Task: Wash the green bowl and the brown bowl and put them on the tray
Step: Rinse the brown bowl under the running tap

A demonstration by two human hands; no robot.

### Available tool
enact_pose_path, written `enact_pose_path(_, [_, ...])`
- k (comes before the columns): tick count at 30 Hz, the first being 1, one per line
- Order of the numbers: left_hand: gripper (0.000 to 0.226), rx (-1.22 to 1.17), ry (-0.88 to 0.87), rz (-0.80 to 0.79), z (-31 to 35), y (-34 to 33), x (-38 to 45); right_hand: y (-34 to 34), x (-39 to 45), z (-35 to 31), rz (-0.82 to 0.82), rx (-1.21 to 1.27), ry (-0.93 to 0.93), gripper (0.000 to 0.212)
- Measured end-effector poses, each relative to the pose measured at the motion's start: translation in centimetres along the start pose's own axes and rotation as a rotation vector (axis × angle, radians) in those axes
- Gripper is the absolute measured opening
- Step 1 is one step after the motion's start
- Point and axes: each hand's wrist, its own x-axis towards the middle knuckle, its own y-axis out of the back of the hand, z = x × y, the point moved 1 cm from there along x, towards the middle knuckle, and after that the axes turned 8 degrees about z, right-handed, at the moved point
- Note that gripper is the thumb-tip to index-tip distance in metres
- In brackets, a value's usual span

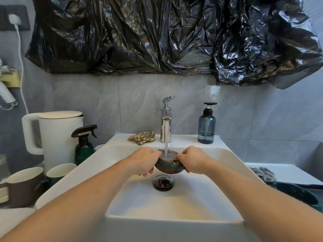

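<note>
On the table at the sink's left edge you have a brown mug [22,186], a white kettle [57,135] and a dark green spray bottle [83,147]. None of them belongs to this job, so leave them where they stand.

Your left hand [142,161] grips the left side of the brown bowl [168,165], with the fingers curled under its base and the thumb side up at the rim. The bowl is held in the air over the middle of the sink [174,198], above the drain plug [163,182] and directly under the tap [166,126]. The stream [166,145] falls into it and the water inside is frothing. Your right hand [193,160] takes the right side in the same way, fingers wrapped below and thumb at the rim. So each grip is closed round the bowl, and the bowl is upright or very nearly so.

You look to be in the rinsing step for the brown bowl. Next you would tip the water out into the sink, away from your sleeves, while keeping both hands firm. The glaze is wet and will be slippery.

A checked cloth [142,137] lies on the sink's back ledge left of the tap, and a blue soap dispenser [206,128] stands at the back right corner.

Past the sink's right edge, a dark green shape [300,194] may be the green bowl or the tray, but I cannot tell which. Find the tray before you carry the brown bowl over to it.
</note>
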Motion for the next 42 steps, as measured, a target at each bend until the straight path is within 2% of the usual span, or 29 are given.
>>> enact_pose_path(27, [0.054,0.032,0.006,-0.028,0.2,0.06,-0.43,0.33,-0.52,-0.29,0.03,-0.036,0.049,0.037])
enact_pose_path(34, [0.038,0.002,0.002,-0.04,0.0,-0.13,-0.2,0.49,-0.75,-0.48,0.051,-0.053,0.08,0.035])
enact_pose_path(42, [0.037,0.011,0.031,-0.003,-0.51,-0.05,0.37,0.49,-0.86,-0.61,0.024,0.003,0.103,0.032])
